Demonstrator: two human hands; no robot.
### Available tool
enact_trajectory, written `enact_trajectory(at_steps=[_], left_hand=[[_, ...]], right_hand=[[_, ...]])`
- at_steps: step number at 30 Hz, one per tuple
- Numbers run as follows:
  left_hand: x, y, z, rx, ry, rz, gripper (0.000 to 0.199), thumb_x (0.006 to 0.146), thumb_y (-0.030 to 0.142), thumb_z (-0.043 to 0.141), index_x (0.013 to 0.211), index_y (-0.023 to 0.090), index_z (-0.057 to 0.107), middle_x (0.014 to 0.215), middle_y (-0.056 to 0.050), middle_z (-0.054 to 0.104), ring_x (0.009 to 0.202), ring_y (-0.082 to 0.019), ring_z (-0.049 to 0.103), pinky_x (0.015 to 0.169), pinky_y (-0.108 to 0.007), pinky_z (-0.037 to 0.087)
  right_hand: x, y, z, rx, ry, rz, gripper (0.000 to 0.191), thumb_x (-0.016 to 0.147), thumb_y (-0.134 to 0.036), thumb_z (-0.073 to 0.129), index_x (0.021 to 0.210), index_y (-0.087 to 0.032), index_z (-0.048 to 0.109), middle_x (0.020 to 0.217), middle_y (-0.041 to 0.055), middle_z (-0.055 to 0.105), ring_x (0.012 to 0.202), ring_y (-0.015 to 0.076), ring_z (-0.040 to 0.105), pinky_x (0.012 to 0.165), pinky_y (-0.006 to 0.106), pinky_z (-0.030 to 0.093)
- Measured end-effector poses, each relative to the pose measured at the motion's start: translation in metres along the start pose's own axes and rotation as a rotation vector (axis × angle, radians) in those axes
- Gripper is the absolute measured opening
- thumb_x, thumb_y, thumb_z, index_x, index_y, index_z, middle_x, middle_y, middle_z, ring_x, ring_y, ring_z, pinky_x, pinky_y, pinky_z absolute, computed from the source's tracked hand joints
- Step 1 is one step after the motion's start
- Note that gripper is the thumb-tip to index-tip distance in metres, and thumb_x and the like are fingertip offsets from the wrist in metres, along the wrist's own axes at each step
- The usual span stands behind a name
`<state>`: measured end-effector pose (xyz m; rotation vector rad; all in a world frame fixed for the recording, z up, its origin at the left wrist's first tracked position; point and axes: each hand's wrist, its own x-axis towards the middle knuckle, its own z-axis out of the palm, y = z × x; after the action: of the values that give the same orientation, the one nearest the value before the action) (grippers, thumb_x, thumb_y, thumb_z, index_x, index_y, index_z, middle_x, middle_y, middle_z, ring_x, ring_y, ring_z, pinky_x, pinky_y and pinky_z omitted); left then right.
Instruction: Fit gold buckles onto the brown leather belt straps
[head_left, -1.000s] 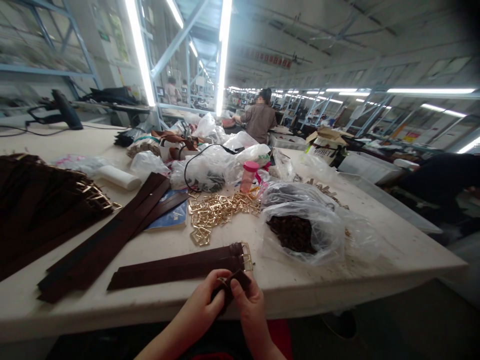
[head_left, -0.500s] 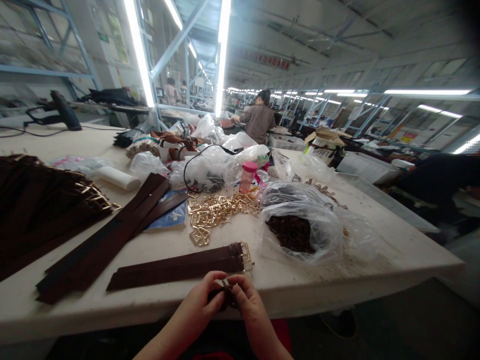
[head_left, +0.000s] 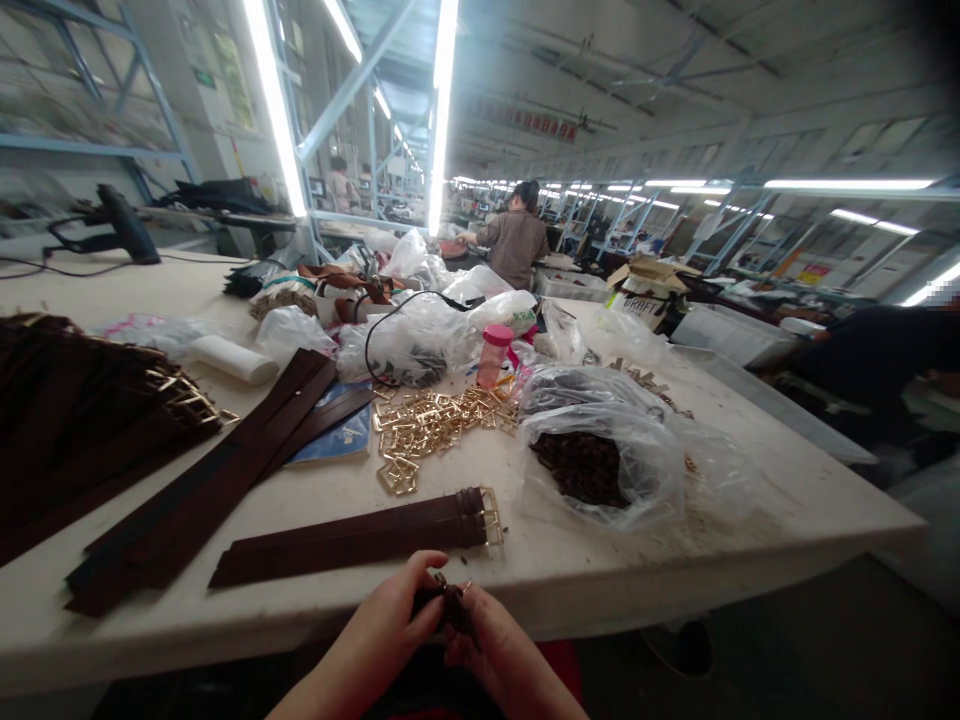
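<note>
At the table's front edge, my left hand (head_left: 396,612) is closed on a dark brown leather strap (head_left: 451,603), thumb and forefinger pinching it. A small bit of metal shows at its top, most likely part of a buckle. My right hand (head_left: 489,632) grips the same strap from the other side, fingers curled under it. The palms hide most of the strap. Just beyond my hands lie brown belts (head_left: 352,537) in a stack, with gold buckles (head_left: 491,515) at their right end. Farther back is a heap of loose gold buckles (head_left: 427,425).
A clear plastic bag (head_left: 652,460) of small brown pieces stands right of the heap. Long brown straps (head_left: 202,480) and a large belt pile (head_left: 82,400) lie left. Behind are a pink-lidded jar (head_left: 493,357) and plastic bags (head_left: 405,335). A co-worker (head_left: 517,240) stands beyond the table.
My right hand has turned and its fingers have dropped from the top of the strap to curl lower around it. My left hand stays nearly in place, still pinching.
</note>
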<state>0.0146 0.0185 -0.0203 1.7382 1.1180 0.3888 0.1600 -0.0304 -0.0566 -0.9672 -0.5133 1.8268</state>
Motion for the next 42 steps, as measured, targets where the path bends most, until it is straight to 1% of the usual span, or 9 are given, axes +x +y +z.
enact_trajectory(at_steps=[9, 14, 19, 23, 27, 31, 36, 39, 42], left_hand=[[-0.002, 0.005, 0.0, -0.005, -0.039, -0.026, 0.036, 0.077, 0.027, 0.046, 0.111, 0.016, 0.047, 0.083, -0.003, 0.065, 0.078, -0.018, 0.06, 0.072, -0.026, 0.042], [-0.005, 0.007, 0.002, -0.138, -0.162, -0.01, 0.019, 0.073, 0.022, 0.048, 0.09, 0.016, 0.055, 0.082, -0.001, 0.063, 0.076, -0.018, 0.058, 0.065, -0.023, 0.044], [-0.01, 0.019, -0.004, -0.266, -0.243, -0.08, 0.021, 0.071, 0.02, 0.048, 0.09, 0.015, 0.055, 0.074, 0.002, 0.057, 0.06, -0.013, 0.054, 0.052, -0.02, 0.041], [-0.012, 0.025, -0.007, -0.382, -0.282, -0.095, 0.03, 0.065, 0.012, 0.046, 0.094, 0.015, 0.056, 0.071, 0.003, 0.056, 0.059, -0.011, 0.051, 0.051, -0.018, 0.038], [-0.012, 0.022, -0.006, -0.479, -0.331, -0.141, 0.028, 0.069, 0.017, 0.048, 0.097, 0.015, 0.054, 0.071, 0.002, 0.057, 0.059, -0.011, 0.05, 0.051, -0.019, 0.037], [-0.008, 0.012, 0.002, -0.478, -0.259, -0.102, 0.026, 0.078, 0.034, 0.049, 0.093, 0.013, 0.054, 0.074, 0.001, 0.055, 0.056, -0.01, 0.051, 0.053, -0.021, 0.039], [-0.003, 0.005, 0.011, -0.489, -0.227, -0.079, 0.021, 0.078, 0.026, 0.048, 0.095, 0.016, 0.054, 0.077, 0.002, 0.054, 0.059, -0.01, 0.051, 0.053, -0.021, 0.041], [-0.003, 0.007, 0.011, -0.529, -0.256, -0.081, 0.019, 0.077, 0.023, 0.047, 0.093, 0.016, 0.054, 0.074, 0.002, 0.054, 0.057, -0.01, 0.051, 0.052, -0.02, 0.041], [-0.004, 0.008, 0.009, -0.582, -0.284, -0.09, 0.02, 0.076, 0.022, 0.048, 0.095, 0.017, 0.054, 0.075, 0.003, 0.055, 0.055, -0.008, 0.05, 0.051, -0.02, 0.04]], right_hand=[[-0.005, -0.002, 0.011, 0.064, -0.069, -0.016, 0.04, 0.063, -0.05, 0.07, 0.083, -0.015, 0.065, 0.061, -0.0018, 0.053, 0.05, 0.0054, 0.042, 0.05, 0.018, 0.031], [-0.01, -0.01, 0.011, 0.001, -0.032, -0.11, 0.036, 0.066, -0.048, 0.067, 0.082, -0.017, 0.059, 0.065, -0.0012, 0.054, 0.06, 0.0112, 0.048, 0.058, 0.023, 0.035], [-0.003, -0.009, -0.005, -0.408, 0.172, -0.357, 0.034, 0.069, -0.046, 0.065, 0.069, -0.017, 0.047, 0.055, -0.0067, 0.039, 0.05, 0.007, 0.034, 0.049, 0.021, 0.027], [-0.003, -0.006, -0.013, -0.808, 0.325, -0.536, 0.03, 0.074, -0.041, 0.06, 0.064, -0.019, 0.044, 0.058, -0.0058, 0.037, 0.054, 0.0088, 0.034, 0.051, 0.023, 0.027], [-0.003, -0.001, -0.013, -0.918, 0.387, -0.596, 0.03, 0.074, -0.039, 0.061, 0.06, -0.02, 0.042, 0.058, -0.005, 0.038, 0.055, 0.0101, 0.036, 0.053, 0.024, 0.028], [0.001, 0.001, -0.011, -0.661, 0.33, -0.512, 0.035, 0.071, -0.044, 0.062, 0.06, -0.02, 0.04, 0.056, -0.0063, 0.035, 0.053, 0.0089, 0.034, 0.051, 0.022, 0.028], [0.002, -0.002, -0.004, -0.125, 0.189, -0.373, 0.031, 0.076, -0.046, 0.058, 0.068, -0.019, 0.046, 0.062, -0.0043, 0.046, 0.058, 0.0096, 0.043, 0.057, 0.022, 0.037], [0.002, 0.002, -0.001, 0.138, 0.064, -0.193, 0.03, 0.074, -0.047, 0.059, 0.083, -0.019, 0.053, 0.072, 0.0, 0.058, 0.062, 0.0141, 0.053, 0.055, 0.026, 0.042], [0.003, 0.01, 0.0, 0.277, -0.015, -0.062, 0.045, 0.071, -0.054, 0.058, 0.104, -0.023, 0.054, 0.084, 0.0039, 0.065, 0.062, 0.0181, 0.058, 0.047, 0.027, 0.043]])
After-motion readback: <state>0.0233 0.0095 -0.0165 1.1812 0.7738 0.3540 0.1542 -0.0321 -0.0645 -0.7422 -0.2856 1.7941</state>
